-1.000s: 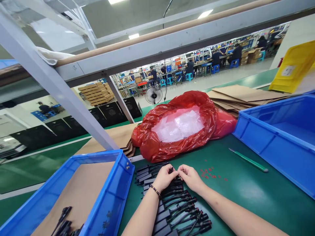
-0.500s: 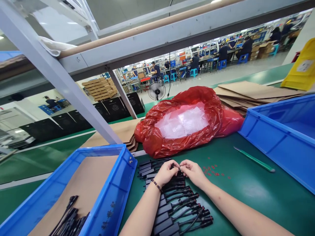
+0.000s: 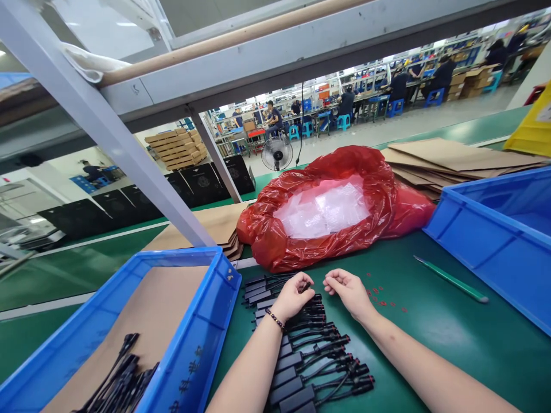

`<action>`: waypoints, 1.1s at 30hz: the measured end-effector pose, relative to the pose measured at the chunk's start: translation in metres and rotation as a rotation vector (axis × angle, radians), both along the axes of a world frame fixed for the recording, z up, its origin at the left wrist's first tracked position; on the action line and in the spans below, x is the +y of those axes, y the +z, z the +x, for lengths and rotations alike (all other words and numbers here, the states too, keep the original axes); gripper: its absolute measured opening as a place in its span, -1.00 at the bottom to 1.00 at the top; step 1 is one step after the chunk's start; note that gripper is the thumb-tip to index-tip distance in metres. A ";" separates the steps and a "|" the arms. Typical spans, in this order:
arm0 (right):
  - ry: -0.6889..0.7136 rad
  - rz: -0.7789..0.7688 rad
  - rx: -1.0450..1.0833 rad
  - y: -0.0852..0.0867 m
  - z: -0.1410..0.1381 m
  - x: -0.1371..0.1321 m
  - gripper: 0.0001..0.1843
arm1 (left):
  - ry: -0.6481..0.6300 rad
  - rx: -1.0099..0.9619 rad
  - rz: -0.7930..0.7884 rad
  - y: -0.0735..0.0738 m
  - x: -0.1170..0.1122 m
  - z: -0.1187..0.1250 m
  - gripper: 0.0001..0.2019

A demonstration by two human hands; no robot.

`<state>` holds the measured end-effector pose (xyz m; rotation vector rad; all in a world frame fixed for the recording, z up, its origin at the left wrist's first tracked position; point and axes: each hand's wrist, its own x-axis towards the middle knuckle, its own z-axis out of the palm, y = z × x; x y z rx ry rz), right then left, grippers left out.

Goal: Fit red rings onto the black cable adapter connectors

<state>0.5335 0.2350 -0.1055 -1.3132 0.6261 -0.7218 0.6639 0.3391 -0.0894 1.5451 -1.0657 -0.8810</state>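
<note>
My left hand (image 3: 294, 297), with a beaded bracelet at the wrist, is closed around the black connector end of a cable over the upper part of a row of black cables (image 3: 289, 378). These have flat box-shaped bodies, and several of their plug ends show red. To the right, my right hand (image 3: 348, 290) is apart from the left, its thumb and fingertips pinched together. Whatever is between them, if anything, is too small to make out. Small red rings (image 3: 381, 303) lie scattered on the green table just beyond the right hand.
A red plastic bag (image 3: 275, 244) with clear packets stands behind my hands. At left, a blue bin (image 3: 215, 321) holds cardboard and black cables; another blue bin (image 3: 495, 244) stands at right. A green pen-like tool (image 3: 456, 281) and cardboard sheets (image 3: 451, 158) lie nearby.
My hands were together at the fingertips and are now apart, the right one shifted to the right. The left hand still grips the cable end. The view has shifted slightly.
</note>
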 end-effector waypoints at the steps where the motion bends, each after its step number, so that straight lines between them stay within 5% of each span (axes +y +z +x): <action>1: 0.017 -0.025 0.009 0.001 0.000 0.003 -0.57 | 0.008 0.044 0.019 0.000 0.000 0.000 -0.85; 6: 0.134 -0.071 0.081 0.001 0.003 0.014 -0.59 | 0.033 0.074 0.123 -0.002 -0.001 -0.002 -0.92; 27: 0.281 -0.232 0.133 -0.013 0.012 0.018 -0.74 | -0.099 0.088 0.073 0.002 0.001 -0.001 -0.78; 33: 0.114 -0.432 0.229 0.004 -0.005 -0.009 -0.74 | -0.017 0.080 0.047 0.002 0.000 0.000 -0.83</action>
